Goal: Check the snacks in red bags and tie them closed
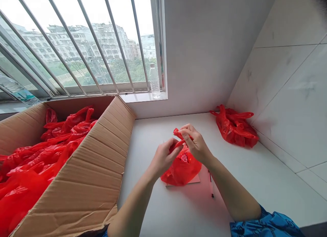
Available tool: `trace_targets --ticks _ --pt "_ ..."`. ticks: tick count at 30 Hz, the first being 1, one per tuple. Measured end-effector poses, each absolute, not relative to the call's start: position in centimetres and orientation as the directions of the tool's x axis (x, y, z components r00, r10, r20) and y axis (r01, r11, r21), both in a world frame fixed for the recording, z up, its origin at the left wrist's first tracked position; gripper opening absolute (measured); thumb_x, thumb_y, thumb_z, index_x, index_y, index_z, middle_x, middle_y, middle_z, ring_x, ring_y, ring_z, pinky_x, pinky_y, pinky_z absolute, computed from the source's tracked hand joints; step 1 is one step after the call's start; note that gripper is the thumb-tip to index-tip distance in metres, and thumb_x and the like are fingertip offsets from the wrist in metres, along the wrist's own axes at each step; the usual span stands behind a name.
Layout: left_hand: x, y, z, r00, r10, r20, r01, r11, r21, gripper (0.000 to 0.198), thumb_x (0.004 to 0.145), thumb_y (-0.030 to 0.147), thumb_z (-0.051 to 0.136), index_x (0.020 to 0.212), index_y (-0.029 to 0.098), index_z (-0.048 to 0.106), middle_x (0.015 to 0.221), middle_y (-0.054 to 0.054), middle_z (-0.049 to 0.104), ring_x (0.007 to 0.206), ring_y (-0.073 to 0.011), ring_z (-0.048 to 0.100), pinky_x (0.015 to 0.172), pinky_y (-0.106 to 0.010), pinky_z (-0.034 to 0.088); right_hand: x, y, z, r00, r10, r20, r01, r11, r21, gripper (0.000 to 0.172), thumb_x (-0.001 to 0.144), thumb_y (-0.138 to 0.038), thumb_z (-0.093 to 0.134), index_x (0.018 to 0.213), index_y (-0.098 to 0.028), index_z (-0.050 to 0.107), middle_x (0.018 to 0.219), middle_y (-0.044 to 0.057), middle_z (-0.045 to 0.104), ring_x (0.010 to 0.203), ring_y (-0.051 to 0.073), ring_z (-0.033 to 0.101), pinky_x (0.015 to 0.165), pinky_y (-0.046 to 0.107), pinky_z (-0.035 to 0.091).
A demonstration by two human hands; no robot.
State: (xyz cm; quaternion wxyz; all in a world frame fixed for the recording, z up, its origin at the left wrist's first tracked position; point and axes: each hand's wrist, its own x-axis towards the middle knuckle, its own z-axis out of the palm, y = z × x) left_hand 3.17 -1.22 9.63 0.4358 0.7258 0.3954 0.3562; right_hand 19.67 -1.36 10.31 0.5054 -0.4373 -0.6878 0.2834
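Observation:
A filled red plastic bag [182, 168] rests on the white counter [255, 182] in front of me, partly over a small pink card [195, 180]. My left hand [163, 157] pinches one of its handles, fingers closed. My right hand [195, 143] grips the other handle, which is twisted and wrapped round the fingers. Both hands meet just above the bag's mouth.
A large open cardboard box [97, 168] stuffed with several red bags [38, 158] stands at the left. Another tied red bag [235, 128] lies against the tiled wall at the back right. A pen [211, 186] lies by my right forearm. A water bottle [154, 82] stands on the windowsill.

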Motion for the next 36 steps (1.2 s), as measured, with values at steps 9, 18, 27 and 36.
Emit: trace_targets --ticks 9,18,27,36 --pt "2.4 0.0 9.4 0.506 0.855 -0.116 -0.318 0.310 0.896 0.033 0.083 0.043 0.071 0.101 0.022 0.053 0.071 0.005 0.052 0.062 -0.0093 0.055 0.068 -0.024 0.045 20.9 -0.7 9.9 -0.298 0.895 0.332 0.006 0.350 -0.937 0.042 0.098 -0.057 0.048 0.082 -0.020 0.062 0.080 0.001 0.058 0.060 0.010 0.051 0.055 0.024 0.045" --pt "2.8 -0.3 9.5 0.408 0.912 0.046 -0.065 -0.022 0.998 0.032 0.086 0.045 0.070 0.101 0.019 0.057 0.078 0.002 0.058 0.065 -0.0076 0.049 0.065 -0.020 0.043 21.5 -2.0 10.8 -0.354 0.847 0.397 0.497 0.530 -0.688 0.009 0.094 -0.022 0.055 0.092 -0.023 0.064 0.093 0.001 0.057 0.070 0.012 0.053 0.063 0.025 0.045" --pt "2.4 -0.2 9.7 0.429 0.898 0.098 -0.023 -0.098 0.995 0.034 0.085 0.045 0.070 0.102 0.019 0.057 0.089 -0.002 0.064 0.071 -0.0102 0.053 0.064 -0.021 0.040 22.6 -1.9 11.1 -0.303 0.856 0.420 0.306 0.504 -0.807 0.014 0.090 -0.025 0.065 0.103 -0.023 0.065 0.102 0.003 0.065 0.086 0.016 0.064 0.077 0.031 0.055" --pt "2.1 0.0 8.6 0.317 0.937 0.148 0.494 -0.296 0.818 0.025 0.088 0.025 0.053 0.064 0.017 0.050 0.059 0.005 0.042 0.059 -0.0098 0.034 0.055 -0.023 0.024 22.6 -2.4 11.3 -0.443 0.811 0.383 0.321 0.542 -0.776 0.013 0.094 -0.022 0.061 0.097 -0.026 0.074 0.099 0.002 0.067 0.079 0.013 0.063 0.068 0.027 0.053"
